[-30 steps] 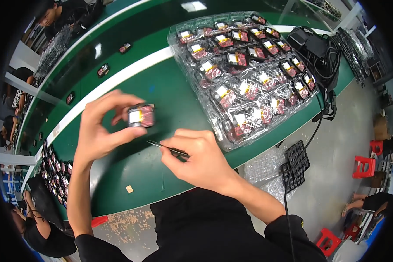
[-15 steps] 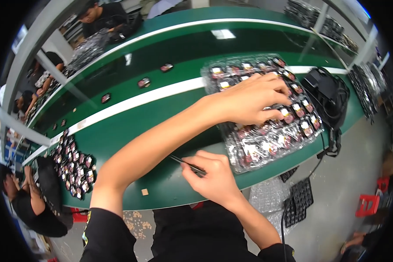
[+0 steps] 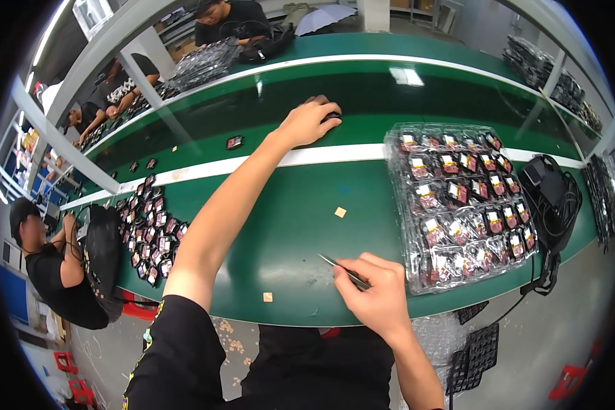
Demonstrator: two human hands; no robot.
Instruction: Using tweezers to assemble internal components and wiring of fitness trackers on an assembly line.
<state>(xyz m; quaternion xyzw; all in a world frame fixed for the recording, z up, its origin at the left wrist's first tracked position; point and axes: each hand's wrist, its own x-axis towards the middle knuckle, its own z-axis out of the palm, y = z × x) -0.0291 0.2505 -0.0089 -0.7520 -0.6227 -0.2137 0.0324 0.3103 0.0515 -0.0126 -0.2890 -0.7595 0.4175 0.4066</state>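
Observation:
My left hand reaches forward onto the green conveyor belt, its fingers curled over a small black device that shows only in part. Closer in, my right hand is closed around a pair of tweezers, whose tip points up and left above the green worktable. To the right of it lies a clear plastic tray filled with rows of small black devices with pale labels. One more such device sits on the belt, left of my left forearm.
A heap of similar devices covers the table's left side. Small tan squares lie on the tabletop. A black bag with cables stands beside the tray. A co-worker sits at the left; others work across the belt.
My left hand has left the tray and moved forward and left onto the belt, where it grips a device. My right hand keeps the tweezers. The view has shifted.

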